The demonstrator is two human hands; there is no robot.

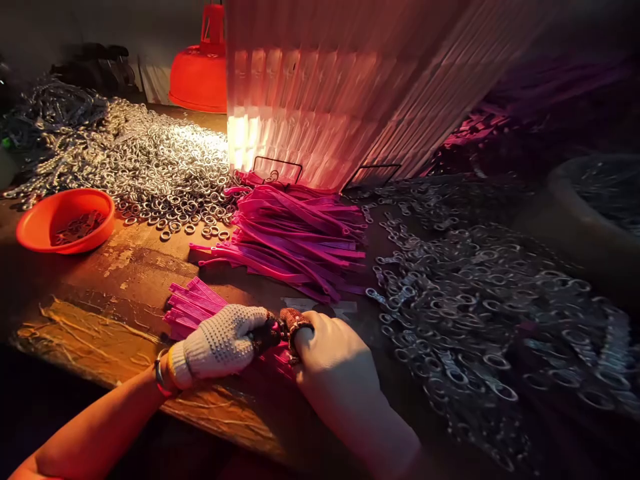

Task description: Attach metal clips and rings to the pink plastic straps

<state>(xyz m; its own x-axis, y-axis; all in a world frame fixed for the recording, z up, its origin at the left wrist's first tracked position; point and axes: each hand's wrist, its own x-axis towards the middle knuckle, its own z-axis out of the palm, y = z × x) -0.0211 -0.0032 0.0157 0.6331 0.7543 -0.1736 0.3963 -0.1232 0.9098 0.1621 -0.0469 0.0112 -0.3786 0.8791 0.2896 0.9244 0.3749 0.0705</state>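
No legible text, no readable labels, brands, numbers or signs on anything in view

Strips (295,230) ctr — rings (145,167) L, bowl (37,227) before rings; clips (453,303) R, screen (310,100) behind strips

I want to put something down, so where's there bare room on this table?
Bare table lies between the orange bowl, the metal rings and the pink strips. It's crowded right of the right hand, with metal pieces, and under the lamp, with rings.
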